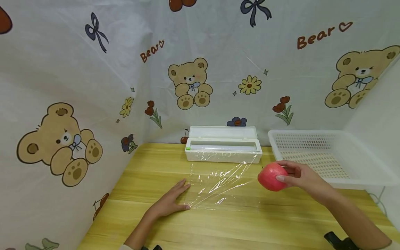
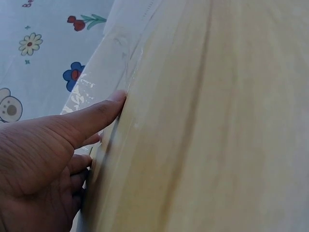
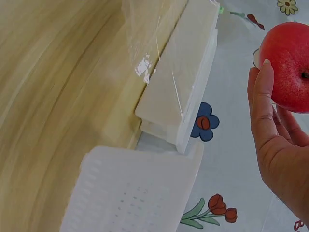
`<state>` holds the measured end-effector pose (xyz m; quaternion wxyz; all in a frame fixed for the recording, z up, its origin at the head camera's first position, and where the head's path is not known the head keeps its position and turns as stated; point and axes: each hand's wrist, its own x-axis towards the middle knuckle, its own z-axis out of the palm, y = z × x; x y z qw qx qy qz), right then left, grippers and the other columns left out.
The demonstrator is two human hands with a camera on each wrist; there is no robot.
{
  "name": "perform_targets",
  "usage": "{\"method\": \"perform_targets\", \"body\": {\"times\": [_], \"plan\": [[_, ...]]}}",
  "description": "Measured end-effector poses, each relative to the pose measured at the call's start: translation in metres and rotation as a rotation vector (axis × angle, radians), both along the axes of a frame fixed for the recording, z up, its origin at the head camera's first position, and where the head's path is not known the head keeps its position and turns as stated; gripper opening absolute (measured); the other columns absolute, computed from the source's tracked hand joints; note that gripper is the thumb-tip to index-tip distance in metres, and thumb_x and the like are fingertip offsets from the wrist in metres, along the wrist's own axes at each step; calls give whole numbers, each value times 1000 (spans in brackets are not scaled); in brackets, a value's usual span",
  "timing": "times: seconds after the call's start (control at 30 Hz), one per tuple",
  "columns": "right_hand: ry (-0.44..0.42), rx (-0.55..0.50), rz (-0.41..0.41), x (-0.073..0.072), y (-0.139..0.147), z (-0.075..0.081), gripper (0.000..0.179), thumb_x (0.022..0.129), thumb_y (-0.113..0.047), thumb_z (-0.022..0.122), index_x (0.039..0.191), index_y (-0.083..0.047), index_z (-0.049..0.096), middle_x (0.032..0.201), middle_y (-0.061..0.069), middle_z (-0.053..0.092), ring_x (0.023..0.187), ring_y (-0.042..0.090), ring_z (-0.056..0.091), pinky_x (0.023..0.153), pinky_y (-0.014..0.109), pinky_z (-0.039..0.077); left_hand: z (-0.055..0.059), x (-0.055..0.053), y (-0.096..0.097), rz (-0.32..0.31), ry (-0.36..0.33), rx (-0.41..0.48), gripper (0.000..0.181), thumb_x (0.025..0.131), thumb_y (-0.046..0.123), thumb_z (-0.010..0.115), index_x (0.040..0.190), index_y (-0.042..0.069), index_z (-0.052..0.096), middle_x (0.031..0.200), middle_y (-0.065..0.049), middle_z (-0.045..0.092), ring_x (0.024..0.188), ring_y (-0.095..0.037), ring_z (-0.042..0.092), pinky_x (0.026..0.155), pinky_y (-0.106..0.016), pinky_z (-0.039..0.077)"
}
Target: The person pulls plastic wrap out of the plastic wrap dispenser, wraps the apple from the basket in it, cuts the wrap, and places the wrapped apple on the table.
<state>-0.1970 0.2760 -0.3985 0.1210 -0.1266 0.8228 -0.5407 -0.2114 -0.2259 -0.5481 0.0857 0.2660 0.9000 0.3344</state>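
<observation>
My right hand (image 1: 297,175) holds a red apple (image 1: 272,177) over the table, right of a sheet of clear cling film (image 1: 218,187). Thumb and fingers grip the apple's side, and its dark stem hollow faces away from the hand in the right wrist view. Spread at the film's left edge, my left hand (image 1: 168,199) touches it with thumb and fingertips. The film runs from a white cling film box (image 1: 223,157) at the back and lies wrinkled and shiny on the wood. The box's lid (image 1: 222,132) stands raised, with the roll inside.
A white perforated basket (image 1: 334,180) stands at the back right, just beside the film box. Behind the wooden table (image 1: 218,229) hangs a bear-print cloth (image 1: 222,41), which also covers the left side. A cable (image 1: 379,201) hangs at the right edge.
</observation>
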Motion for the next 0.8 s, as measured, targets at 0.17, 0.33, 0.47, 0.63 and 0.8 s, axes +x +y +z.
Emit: {"method": "perform_targets", "body": {"times": [0.17,0.33,0.47,0.63,0.8], "plan": [[-21,-27,13,-1,-16,-9,60,96,-22,71,146,0,47,130,21,62,110,26,64,86,47,59,1,1,0,6,-19,1,90,88,51,76,159,12,35,168,-15,13,154,-38,13,117,-64,25],[-48,-56,22,-3,-32,-18,61,94,-22,73,145,-1,48,130,20,63,110,29,65,88,44,59,2,1,1,15,-32,-10,90,88,52,75,159,15,34,169,-12,12,154,-36,11,118,-62,24],[-65,-73,20,-4,-45,-24,64,93,-24,75,146,-1,47,131,20,63,112,30,64,89,43,58,3,2,1,19,-26,-7,89,89,50,75,159,15,35,169,-13,13,154,-37,12,118,-63,24],[-89,-76,-10,-5,-58,-33,67,91,-27,77,146,-4,47,132,20,62,115,31,62,90,47,58,5,3,1,17,-37,2,89,89,49,76,159,15,34,169,-13,12,154,-37,11,118,-64,23],[-62,-88,-27,-7,-66,-43,66,89,-26,79,143,-2,50,130,20,64,115,30,63,89,39,58,5,4,2,15,-39,8,88,89,49,76,159,15,34,169,-12,12,154,-37,10,118,-64,22]]}}
